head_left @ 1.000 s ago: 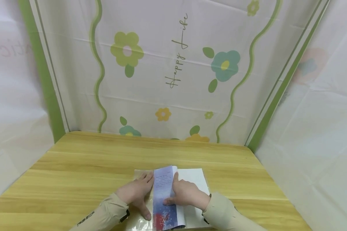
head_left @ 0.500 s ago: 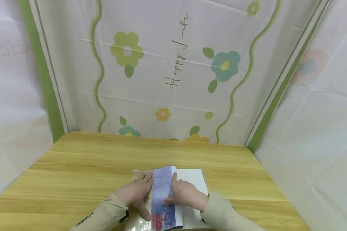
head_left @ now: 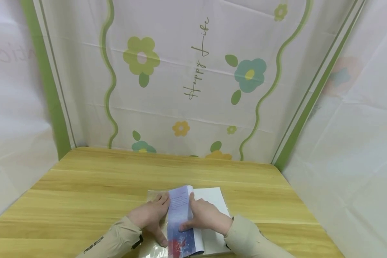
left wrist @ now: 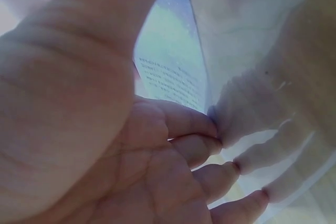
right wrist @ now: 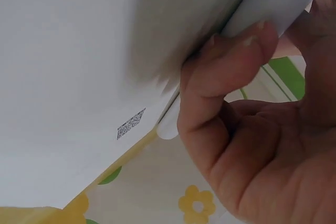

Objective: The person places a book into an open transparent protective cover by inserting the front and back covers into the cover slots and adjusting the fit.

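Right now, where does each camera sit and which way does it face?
Head: head-worn, facing forward-down at the table; left hand and right hand show.
Left wrist: on that wrist, facing the blue printed sheet; palm shows.
Right wrist: on that wrist, facing white page; curled fingers show.
Head and left wrist share the sheet.

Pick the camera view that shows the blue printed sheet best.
The head view: most of the blue printed sheet shows, lettering and red patch included, though the right hand covers part. The left wrist view has only a slice with lettering; the right wrist view shows none of its blue side.
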A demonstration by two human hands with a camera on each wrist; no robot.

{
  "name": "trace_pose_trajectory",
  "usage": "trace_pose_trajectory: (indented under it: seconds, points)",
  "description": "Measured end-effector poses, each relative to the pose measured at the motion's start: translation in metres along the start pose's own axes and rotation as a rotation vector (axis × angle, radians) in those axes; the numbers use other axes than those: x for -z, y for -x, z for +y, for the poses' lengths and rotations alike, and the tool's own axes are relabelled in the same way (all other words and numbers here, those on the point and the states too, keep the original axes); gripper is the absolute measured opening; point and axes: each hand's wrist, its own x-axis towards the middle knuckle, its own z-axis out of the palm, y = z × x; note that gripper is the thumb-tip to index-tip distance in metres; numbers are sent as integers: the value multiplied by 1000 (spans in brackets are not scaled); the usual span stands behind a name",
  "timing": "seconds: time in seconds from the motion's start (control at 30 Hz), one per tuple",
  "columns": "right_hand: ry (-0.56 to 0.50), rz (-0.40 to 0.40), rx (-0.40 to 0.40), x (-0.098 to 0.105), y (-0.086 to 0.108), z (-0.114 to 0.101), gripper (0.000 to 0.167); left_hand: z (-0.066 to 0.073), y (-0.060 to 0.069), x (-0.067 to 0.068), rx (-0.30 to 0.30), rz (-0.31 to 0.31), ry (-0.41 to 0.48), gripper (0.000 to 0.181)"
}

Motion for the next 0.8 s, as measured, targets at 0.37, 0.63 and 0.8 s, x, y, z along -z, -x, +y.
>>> trace_pose_trajectory:
  seconds: [0.37, 0.63, 0.8]
  points:
    - [-642, -246, -9, 5, 1, 13, 105, -2, -1, 1, 1, -8, 12, 135]
    - [-945, -368, 43, 10, 2, 31, 96, -2, 0, 0, -7, -4, -3, 136]
    - [-905, -302, 13, 8, 4, 27, 95, -3, -1, -1, -11, -7, -18, 136]
